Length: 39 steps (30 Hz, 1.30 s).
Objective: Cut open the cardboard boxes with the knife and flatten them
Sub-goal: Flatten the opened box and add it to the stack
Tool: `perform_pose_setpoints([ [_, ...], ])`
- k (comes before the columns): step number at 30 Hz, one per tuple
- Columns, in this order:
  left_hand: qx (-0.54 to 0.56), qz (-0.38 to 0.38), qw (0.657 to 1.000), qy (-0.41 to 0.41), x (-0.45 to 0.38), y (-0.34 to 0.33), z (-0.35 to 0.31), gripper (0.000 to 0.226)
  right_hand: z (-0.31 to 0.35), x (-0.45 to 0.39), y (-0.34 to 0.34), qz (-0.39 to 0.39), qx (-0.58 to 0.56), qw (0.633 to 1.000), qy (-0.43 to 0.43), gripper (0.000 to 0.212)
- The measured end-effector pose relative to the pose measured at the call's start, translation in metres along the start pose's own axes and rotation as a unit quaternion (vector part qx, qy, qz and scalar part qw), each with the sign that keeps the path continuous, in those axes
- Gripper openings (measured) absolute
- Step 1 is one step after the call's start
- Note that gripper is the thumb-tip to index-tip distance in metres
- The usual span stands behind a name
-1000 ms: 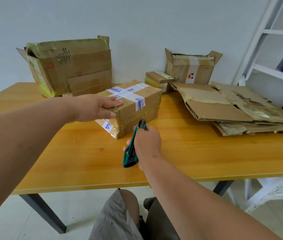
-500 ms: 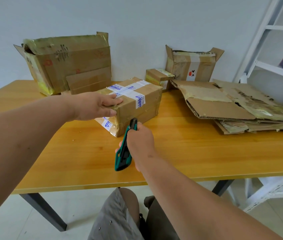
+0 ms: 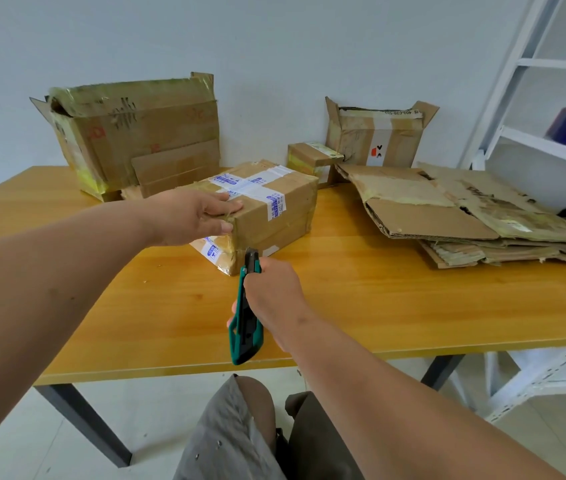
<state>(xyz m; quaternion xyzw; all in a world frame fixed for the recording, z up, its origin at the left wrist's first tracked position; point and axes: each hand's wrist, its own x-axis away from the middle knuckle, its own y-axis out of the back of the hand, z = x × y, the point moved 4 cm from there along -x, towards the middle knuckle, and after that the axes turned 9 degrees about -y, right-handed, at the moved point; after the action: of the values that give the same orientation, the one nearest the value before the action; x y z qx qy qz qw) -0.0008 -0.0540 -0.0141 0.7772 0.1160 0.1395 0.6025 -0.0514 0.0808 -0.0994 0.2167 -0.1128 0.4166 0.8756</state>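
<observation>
- The taped cardboard box point(image 3: 267, 209) sits on the wooden table point(image 3: 361, 306), roughly mid-table, sealed with white tape printed in blue that crosses its top and runs down its near side.
- The left hand point(image 3: 194, 216) lies over the box's near-left top corner, fingers out fairly straight along the top and the thumb against the side below (a bracing hold rather than a curled grip).
- The right hand point(image 3: 272, 292) is clenched round a green-and-black utility knife point(image 3: 245, 317), just in front of the box's near corner; the knife's front end points up at the lower edge of that corner, and whether a blade is out or touching the cardboard cannot be told.
- Behind the taped box to the left stands a large open carton point(image 3: 136, 133) with yellowish tape and a loose flap, against the wall.
- Behind the taped box to the right are a small sealed box point(image 3: 312, 157) and, just beside that, a medium open box point(image 3: 378, 136) with raised flaps.
- To the right of the taped box lies a stack of flattened cardboard point(image 3: 465, 213), reaching the table's right side.
- Further right of the stack stands a white shelf unit point(image 3: 517, 81) with a coloured item on one shelf.
- Below the table edge, the person's lap in grey shorts point(image 3: 226, 441) shows.
</observation>
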Motion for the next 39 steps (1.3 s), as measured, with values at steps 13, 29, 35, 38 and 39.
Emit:
perform_pose_setpoints([
  [13, 0.096, -0.022, 0.995, -0.034, -0.012, 0.004, -0.016, 0.044, -0.007, 0.024, 0.054, -0.008, -0.002, 1.000, 0.026, 0.020],
  [29, -0.111, -0.065, 0.992, -0.010, -0.029, 0.003, -0.026, 0.041, -0.006, 0.019, 0.077, -0.247, 0.248, 0.899, 0.265, 0.036],
  [35, -0.118, -0.071, 0.990, -0.004, -0.030, 0.001, -0.026, 0.042, -0.007, 0.018, 0.073, -0.286, 0.305, 0.873, 0.250, 0.046],
  [38, -0.122, -0.072, 0.990, -0.005, -0.029, 0.001, -0.028, 0.042, -0.008, 0.018, 0.071, -0.291, 0.341, 0.863, 0.232, 0.047],
  [39, -0.130, -0.072, 0.989, -0.005, -0.029, 0.002, -0.029, 0.043, -0.009, 0.018, 0.070, -0.293, 0.351, 0.859, 0.229, 0.047],
])
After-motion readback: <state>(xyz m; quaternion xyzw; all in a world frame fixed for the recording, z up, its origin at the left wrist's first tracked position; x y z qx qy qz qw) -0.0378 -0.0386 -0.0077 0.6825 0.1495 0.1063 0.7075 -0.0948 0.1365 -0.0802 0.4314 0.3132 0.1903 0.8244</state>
